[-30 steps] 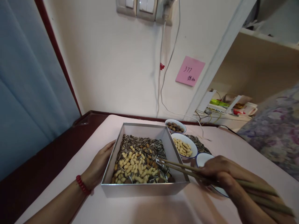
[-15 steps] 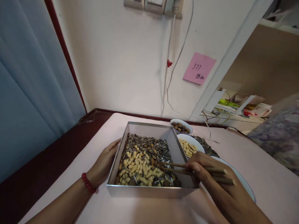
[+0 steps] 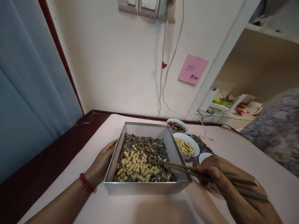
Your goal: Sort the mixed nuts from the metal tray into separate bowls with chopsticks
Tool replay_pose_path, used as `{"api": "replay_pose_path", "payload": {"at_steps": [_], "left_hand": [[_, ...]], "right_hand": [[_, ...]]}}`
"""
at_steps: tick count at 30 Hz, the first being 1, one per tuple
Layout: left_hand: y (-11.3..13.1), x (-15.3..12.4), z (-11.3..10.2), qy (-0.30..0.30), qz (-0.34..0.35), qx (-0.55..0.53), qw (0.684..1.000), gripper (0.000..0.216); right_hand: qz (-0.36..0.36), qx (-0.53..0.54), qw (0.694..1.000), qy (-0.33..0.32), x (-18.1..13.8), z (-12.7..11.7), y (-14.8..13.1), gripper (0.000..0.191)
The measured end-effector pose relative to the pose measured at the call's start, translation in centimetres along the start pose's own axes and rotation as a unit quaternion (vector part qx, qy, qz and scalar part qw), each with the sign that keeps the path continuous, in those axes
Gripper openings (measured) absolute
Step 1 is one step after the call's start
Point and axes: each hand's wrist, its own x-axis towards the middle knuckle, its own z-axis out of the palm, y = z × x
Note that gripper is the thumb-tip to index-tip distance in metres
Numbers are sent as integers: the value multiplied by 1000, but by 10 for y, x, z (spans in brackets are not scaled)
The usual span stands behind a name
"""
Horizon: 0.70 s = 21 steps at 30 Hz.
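The right hand (image 3: 224, 180) grips chopsticks (image 3: 182, 166), tips close together over nuts (image 3: 137, 163) in a box (image 3: 147, 188) on the counter (image 3: 109, 210). The unclenched left hand (image 3: 101, 165) should steady the box; light pinching limits slips.

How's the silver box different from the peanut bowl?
The box is silvery and straight-sided; the peanut bowl is white, round and blue-rimmed. The box looks bigger than the bowl. The box mixes peanuts with striped seeds and brown nuts; the bowl shows only peanuts. Both are open on top.
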Motion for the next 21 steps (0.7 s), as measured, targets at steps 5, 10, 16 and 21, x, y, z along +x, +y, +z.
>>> {"api": "replay_pose_path", "payload": {"at_steps": [5, 10, 16, 21], "left_hand": [[-2, 2, -2, -6, -3, 1, 1000, 53], [-1, 0, -1, -6, 1, -7, 1000, 53], [5, -6, 5, 22, -4, 6, 1000, 45], [0, -1, 1, 5, 4, 4, 1000, 46]], "right_hand": [[-16, 6, 999, -38, 9, 5, -11, 31], [11, 28, 998, -61, 21, 18, -12, 36], [28, 21, 998, -43, 22, 23, 1, 39], [16, 35, 999, -6, 9, 13, -1, 32]]}}
